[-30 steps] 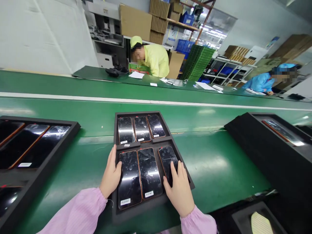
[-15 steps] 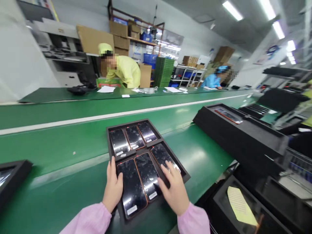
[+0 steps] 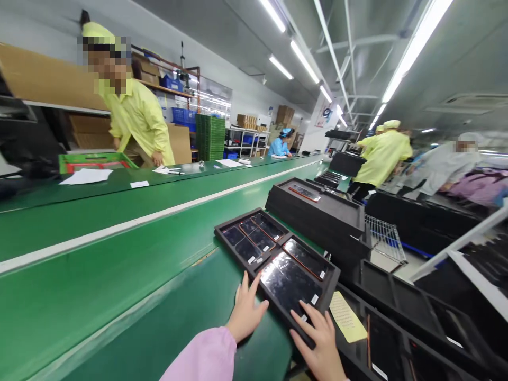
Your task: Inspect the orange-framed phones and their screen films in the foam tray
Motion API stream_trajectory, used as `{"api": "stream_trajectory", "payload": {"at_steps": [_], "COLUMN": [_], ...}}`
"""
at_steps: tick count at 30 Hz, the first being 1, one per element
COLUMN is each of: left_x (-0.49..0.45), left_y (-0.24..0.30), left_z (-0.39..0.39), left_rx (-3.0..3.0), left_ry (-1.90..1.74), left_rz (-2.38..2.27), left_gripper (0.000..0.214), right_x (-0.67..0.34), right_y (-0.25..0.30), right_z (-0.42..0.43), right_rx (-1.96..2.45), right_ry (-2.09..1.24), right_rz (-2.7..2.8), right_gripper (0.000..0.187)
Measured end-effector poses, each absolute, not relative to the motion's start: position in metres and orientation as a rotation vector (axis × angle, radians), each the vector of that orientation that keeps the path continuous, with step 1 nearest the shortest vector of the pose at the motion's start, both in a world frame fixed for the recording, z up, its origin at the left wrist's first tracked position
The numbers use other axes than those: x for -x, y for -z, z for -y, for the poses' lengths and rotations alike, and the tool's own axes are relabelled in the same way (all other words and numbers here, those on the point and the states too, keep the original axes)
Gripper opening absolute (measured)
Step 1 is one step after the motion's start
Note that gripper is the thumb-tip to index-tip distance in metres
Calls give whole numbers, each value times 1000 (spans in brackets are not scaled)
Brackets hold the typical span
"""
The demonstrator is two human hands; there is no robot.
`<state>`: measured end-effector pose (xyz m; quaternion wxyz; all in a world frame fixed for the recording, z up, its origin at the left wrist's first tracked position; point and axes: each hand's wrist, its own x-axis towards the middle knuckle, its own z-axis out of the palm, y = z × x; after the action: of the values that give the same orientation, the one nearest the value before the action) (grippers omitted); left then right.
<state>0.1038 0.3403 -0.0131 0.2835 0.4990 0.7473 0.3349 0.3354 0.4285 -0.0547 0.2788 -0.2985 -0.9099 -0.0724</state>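
Note:
A black foam tray [image 3: 234,253] holds several dark-screened phones [image 3: 291,283] in two rows, each with a small white label. It lies askew at the right edge of the green conveyor belt [image 3: 119,286], its near corner past the edge. My left hand [image 3: 246,312] grips the tray's near left side, fingers along the rim and thumb over it. My right hand [image 3: 317,341] grips the near end, fingertips on the rim next to the closest phone. Pink sleeves cover both arms.
A stack of black trays [image 3: 317,214] with one phone [image 3: 304,191] on top stands just right of the tray. Below it are more black trays, one with a yellow paper slip [image 3: 347,317], and a wire basket [image 3: 384,241]. Yellow-coated people [image 3: 137,124] work across the belt and at the right [image 3: 381,153].
The view has swung right. The tray has moved and turned to the belt's right edge, with both hands still on its near end.

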Motion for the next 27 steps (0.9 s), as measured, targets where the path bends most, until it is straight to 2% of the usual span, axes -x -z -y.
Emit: {"api": "stream_trajectory", "payload": {"at_steps": [6, 9, 14, 20, 24, 27], "left_x": [-84, -81, -76, -58, -8, 44], "left_y": [13, 16, 18, 19, 28, 41], "left_z": [-382, -392, -388, -362, -306, -226], "left_rx": [-1663, -1746, -1787, -1720, -1573, -1299], "left_ry": [-720, -695, -690, -730, -786, -858], "left_rz": [-1945, -1935, -1946, -2101, -2328, -2599], "left_gripper": [72, 72, 67, 63, 59, 57], "right_x": [-366, -367, -370, -321, -246, -196], "right_y": [50, 50, 57, 61, 61, 55], "right_z": [-493, -502, -501, -458, -389, -355], "right_rx": [996, 1042, 1058, 1159, 744, 346], "right_ry": [-233, -333, -272, 40, -109, -237], "right_rz": [2374, 2358, 2319, 2304, 2702, 2932], "right_gripper": [35, 39, 43, 48, 56, 64]}}
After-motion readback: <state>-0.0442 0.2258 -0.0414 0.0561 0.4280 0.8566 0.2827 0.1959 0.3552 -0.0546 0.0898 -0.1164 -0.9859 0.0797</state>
